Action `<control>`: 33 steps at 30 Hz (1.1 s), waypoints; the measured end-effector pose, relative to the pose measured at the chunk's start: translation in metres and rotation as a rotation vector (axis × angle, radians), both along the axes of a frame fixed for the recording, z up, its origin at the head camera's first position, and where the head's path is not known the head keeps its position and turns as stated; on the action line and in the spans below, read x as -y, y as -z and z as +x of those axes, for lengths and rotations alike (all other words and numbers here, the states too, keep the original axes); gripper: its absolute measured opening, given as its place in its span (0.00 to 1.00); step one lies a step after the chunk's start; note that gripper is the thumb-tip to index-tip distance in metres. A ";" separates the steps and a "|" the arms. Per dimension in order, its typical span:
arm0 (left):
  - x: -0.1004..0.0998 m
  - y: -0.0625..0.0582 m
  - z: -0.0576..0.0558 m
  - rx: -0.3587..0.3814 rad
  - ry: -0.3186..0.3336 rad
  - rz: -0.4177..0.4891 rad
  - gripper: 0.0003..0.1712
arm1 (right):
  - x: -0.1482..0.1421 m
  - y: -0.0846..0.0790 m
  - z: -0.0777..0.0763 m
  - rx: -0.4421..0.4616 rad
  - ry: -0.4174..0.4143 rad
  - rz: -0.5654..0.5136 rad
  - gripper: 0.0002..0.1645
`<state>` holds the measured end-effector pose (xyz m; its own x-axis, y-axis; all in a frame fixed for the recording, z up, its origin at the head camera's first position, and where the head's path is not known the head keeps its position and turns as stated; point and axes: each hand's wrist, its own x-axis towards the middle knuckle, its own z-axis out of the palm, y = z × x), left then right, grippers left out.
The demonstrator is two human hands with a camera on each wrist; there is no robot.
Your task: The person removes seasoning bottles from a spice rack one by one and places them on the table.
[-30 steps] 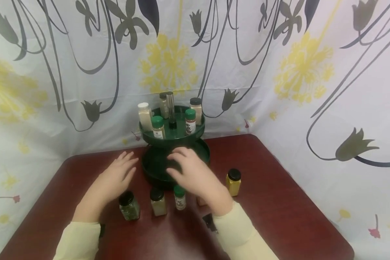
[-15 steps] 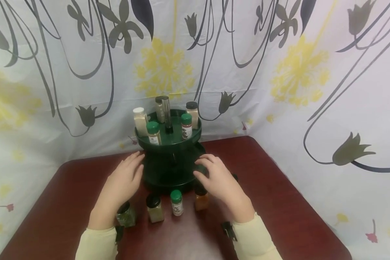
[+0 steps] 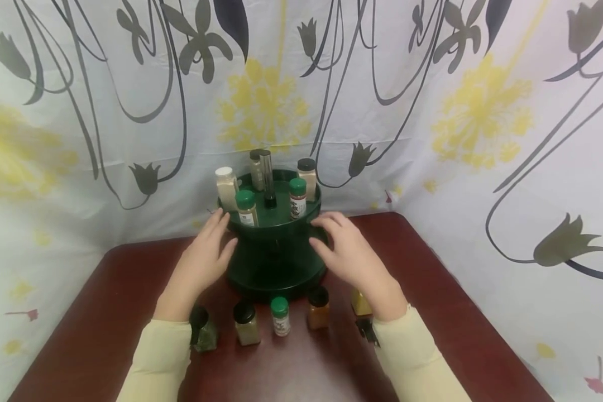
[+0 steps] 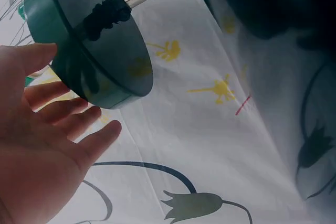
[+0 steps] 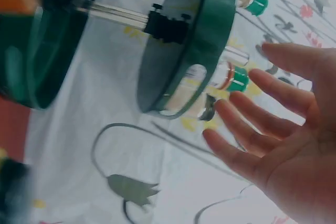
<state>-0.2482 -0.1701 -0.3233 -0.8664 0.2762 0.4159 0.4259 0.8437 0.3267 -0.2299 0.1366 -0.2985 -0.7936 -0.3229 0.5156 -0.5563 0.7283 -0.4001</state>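
dark green rack (image 3: 276, 232), reddish-brown table (image 3: 130, 296), white-yellow-grey floral backdrop (image 3: 266, 106)

the left grip (image 4: 50, 137) is beside a green tray (image 4: 115, 59), flowered cloth (image 4: 178, 124) behind both.

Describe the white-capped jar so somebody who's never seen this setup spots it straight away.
On the dark red table is a green two-tier stand. On the left of its upper tray, in the head view, sits the white-capped jar, pale inside. Its white cap sets it apart from the green-capped jar in front and the dark-capped jar farther back.
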 end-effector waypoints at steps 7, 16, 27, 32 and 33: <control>-0.002 -0.003 -0.003 0.074 0.031 -0.008 0.37 | 0.013 -0.037 -0.040 0.032 0.000 -0.033 0.30; 0.000 -0.013 -0.006 0.112 0.033 -0.033 0.37 | 0.036 -0.045 -0.077 0.095 0.036 0.130 0.35; -0.005 -0.014 -0.003 0.124 0.022 -0.026 0.39 | 0.039 -0.044 -0.074 -0.058 0.019 0.059 0.24; -0.003 -0.015 -0.004 0.134 0.022 -0.030 0.39 | 0.036 -0.055 -0.061 -0.097 0.019 0.002 0.28; -0.003 -0.015 -0.005 0.135 0.024 -0.029 0.39 | 0.035 -0.058 -0.057 -0.113 0.014 -0.016 0.29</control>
<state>-0.2531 -0.1668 -0.3078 -0.9071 0.3074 0.2877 0.3995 0.8439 0.3582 -0.2872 0.1018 -0.2403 -0.7344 -0.3035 0.6071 -0.5885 0.7304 -0.3467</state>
